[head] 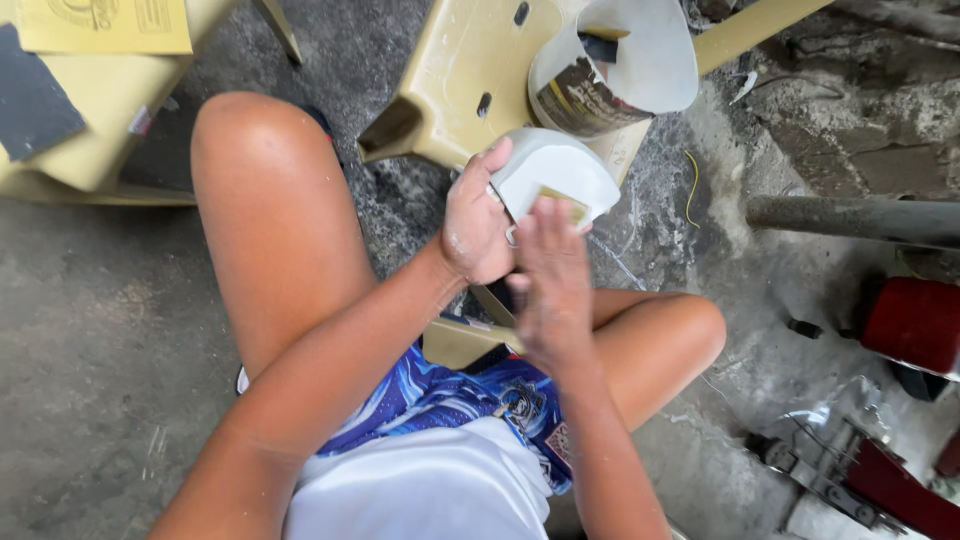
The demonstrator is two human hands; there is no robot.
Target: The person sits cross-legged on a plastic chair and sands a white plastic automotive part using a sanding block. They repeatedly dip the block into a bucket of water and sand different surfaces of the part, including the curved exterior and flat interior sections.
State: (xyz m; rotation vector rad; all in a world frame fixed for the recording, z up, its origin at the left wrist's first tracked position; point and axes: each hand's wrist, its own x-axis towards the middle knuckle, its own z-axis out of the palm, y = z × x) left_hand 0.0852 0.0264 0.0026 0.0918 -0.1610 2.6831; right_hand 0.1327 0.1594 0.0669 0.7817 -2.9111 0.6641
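Holding a white curved piece [552,170], left hand [476,225], right hand [552,285] rubbing.

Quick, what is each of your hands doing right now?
Left hand: closed around the white curved piece.
Right hand: open, fingers flat against that piece.

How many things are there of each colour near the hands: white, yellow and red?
White: 2, the curved white piece held by the left hand and rubbed by the right hand, and the cut-open white container.
Yellow: 2, the plastic stool and the plastic chair.
Red: 2, the red drum and the red tool part.
Total: 6
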